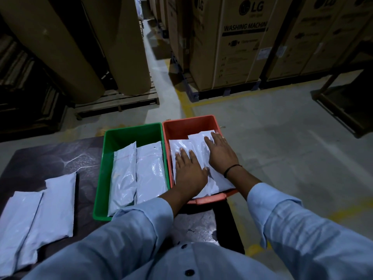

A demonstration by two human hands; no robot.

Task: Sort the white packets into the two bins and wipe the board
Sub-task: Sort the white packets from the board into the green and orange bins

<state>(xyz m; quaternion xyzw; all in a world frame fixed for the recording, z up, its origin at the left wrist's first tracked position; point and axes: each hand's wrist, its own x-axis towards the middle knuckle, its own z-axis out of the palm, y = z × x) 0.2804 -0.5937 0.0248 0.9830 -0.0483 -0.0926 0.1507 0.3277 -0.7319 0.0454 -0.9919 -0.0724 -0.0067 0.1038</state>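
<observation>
Two bins stand side by side on a dark board (50, 158). The green bin (129, 132) on the left holds two white packets (150, 170) lying lengthwise. The orange bin (187, 124) on the right holds white packets (196, 146) too. Both my hands rest flat on those packets: my left hand (189, 172) near the bin's left side, my right hand (220, 152) further back and to the right, fingers spread. Two more white packets (50, 209) lie on the board at the far left.
The board's right edge falls just under the orange bin, beyond it grey concrete floor with yellow lines (187, 106). Large cardboard rolls on a wooden pallet (121, 100) stand at the back left, washing machine cartons (238, 47) at the back right.
</observation>
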